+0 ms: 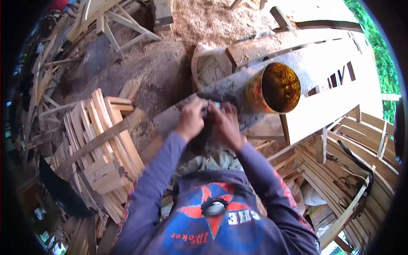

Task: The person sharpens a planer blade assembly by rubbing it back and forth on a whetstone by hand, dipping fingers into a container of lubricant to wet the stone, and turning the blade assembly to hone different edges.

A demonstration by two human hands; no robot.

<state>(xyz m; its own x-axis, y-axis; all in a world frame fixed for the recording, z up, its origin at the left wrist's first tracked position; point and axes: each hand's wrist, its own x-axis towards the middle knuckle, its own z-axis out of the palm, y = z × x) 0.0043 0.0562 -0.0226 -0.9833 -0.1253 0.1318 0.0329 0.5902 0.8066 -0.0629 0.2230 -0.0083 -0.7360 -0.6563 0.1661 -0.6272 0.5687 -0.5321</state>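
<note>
My left hand and my right hand are close together at the near edge of a worn wooden bench. The fingers of both hands are bent and pinched round a small pale object between them, mostly covered and too small to name. Just right of my right hand stands a large open tin, yellowish and dark inside, upright on the bench.
Stacked wooden slats lie at the left. Long boards are piled at the lower right. Sawdust covers the ground beyond the bench. A wooden block stands at the top. At the top left, part of another person shows.
</note>
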